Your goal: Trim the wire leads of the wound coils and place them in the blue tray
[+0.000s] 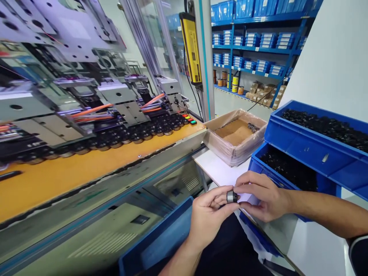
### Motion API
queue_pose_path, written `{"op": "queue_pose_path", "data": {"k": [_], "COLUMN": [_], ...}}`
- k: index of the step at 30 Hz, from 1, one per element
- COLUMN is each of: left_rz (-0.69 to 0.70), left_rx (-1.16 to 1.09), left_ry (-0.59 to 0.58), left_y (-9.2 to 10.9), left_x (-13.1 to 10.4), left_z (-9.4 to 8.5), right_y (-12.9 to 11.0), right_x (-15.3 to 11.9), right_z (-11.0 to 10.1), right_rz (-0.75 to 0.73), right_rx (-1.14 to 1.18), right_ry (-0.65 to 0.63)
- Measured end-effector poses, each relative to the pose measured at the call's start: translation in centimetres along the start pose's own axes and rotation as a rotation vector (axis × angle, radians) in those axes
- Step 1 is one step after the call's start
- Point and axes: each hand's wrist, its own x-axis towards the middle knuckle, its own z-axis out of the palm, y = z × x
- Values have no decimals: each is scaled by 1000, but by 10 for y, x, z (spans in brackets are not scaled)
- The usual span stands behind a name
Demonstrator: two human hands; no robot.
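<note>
Thumb and fingers of my left hand [205, 214] pinch a small grey ribbed metal ring with black plastic prongs [230, 197], which looks like a small motor core. From the right, my right hand [263, 195] closes its fingertips around the black side of that part. Whether a separate black piece sits between the right fingertips is too small to tell. Both hands are held together in front of me, above my lap and near the edge of the white table [215, 168]. The lower blue bin [258, 168], with small black parts in it, stands just behind my right hand.
An upper blue bin [313, 147] of black parts overhangs the lower one. A plastic-lined cardboard box [230, 151] stands behind. At left, a machine's orange ledge [120, 159] carries a row of round dark parts [138, 136]. A blue tub [166, 234] is below my left hand.
</note>
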Motion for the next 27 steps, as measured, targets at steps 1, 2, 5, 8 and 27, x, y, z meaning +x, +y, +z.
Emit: {"op": "queue_pose_path", "data": {"k": [1,2,5,8,27], "left_rz": [2,4,3,-11,173], "left_rx": [4,11,24,-3,-17], "left_ry": [-1,-2,-5,-20,21], "left_y": [1,2,5,5,-8], "left_x": [-1,-2,-3,-3,-16], "left_z": [-1,-1,-2,-2,20], "right_y": [0,0,0,0,-4], "right_x": [0,0,0,1,-3], "right_z": [0,0,-1,-3,-3], "right_rz": [-29,-64,-142,-152,-317], "right_rx": [-41,-87,-181,-206,-431], "right_ry": [0,6,11,5,80]}}
